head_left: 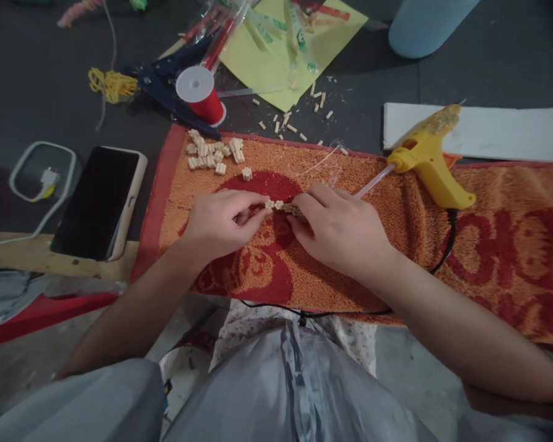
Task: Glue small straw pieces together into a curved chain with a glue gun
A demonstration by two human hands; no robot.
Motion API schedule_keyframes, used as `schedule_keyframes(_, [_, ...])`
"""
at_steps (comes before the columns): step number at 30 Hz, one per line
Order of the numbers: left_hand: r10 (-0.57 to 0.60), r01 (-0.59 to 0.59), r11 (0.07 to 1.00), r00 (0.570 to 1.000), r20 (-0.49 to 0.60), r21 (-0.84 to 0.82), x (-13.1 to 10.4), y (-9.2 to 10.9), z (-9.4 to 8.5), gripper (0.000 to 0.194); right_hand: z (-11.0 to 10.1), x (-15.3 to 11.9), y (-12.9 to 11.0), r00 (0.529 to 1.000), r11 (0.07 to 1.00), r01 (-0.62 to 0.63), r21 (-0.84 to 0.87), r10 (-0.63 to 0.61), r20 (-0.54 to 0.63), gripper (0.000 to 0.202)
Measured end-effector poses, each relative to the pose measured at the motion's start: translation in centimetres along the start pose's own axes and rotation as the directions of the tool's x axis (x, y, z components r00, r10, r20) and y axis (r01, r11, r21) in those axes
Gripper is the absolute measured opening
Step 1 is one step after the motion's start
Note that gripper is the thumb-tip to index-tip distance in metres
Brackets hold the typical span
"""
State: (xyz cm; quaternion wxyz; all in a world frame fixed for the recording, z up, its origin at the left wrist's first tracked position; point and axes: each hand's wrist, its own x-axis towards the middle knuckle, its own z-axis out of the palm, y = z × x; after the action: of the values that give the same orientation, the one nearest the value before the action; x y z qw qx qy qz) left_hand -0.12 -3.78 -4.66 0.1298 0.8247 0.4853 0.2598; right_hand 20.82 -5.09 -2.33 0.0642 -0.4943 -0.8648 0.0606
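A short row of small pale wooden pieces joined together spans the gap between my hands, above an orange and red towel. My left hand pinches its left end between thumb and fingertips. The right end sits in the fingers of my right hand, which partly cover it. Just beyond my left hand, one small wooden cluster rests on the towel, with a pile of similar clusters behind it. A yellow glue gun with a clear glue stick lies to the right of my right hand.
Behind the towel are a red thread spool, dark blue pliers, loose wooden bits, yellow paper and a light blue container. A phone and white cable lie left; a white board is right.
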Motion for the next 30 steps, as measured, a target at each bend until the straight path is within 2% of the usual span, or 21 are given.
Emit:
schedule_keyframes(3, [0.037, -0.036, 0.999, 0.999, -0.016, 0.034, -0.02, 0.1, -0.04, 0.013, 0.17, -0.04, 0.03, 0.999, 1.0, 0.017, -0.011, -0.018, -0.033, 0.024])
schedule_keyframes(7, [-0.015, 0.013, 0.997, 0.999, 0.03, 0.07, -0.08, 0.23, -0.18, 0.017, 0.33, -0.08, 0.09, 0.997, 1.0, 0.028, -0.004, -0.028, -0.069, 0.025])
schedule_keyframes(12, [0.002, -0.003, 0.997, 1.0, 0.015, 0.074, -0.08, 0.26, -0.26, 0.018, 0.56, -0.15, 0.19, 0.993, 0.999, 0.041, 0.002, -0.041, -0.109, 0.022])
schedule_keyframes(18, [-0.035, 0.028, 0.996, 0.997, 0.072, 0.084, -0.06, 0.33, -0.39, 0.021, 0.95, -0.22, 0.37, 0.98, 0.997, 0.073, 0.0, -0.072, -0.184, 0.022])
schedule_keyframes(24, [0.002, -0.008, 0.995, 0.998, 0.063, 0.097, -0.08, 0.36, -0.47, 0.021, 0.93, -0.21, 0.48, 0.977, 0.996, 0.089, -0.002, -0.088, -0.195, 0.022])
schedule_keyframes(30, [-0.018, 0.007, 0.994, 0.995, 0.098, 0.113, -0.12, 0.33, -0.45, 0.024, 0.92, -0.17, 0.46, 0.978, 0.996, 0.088, 0.001, -0.086, -0.191, 0.022])
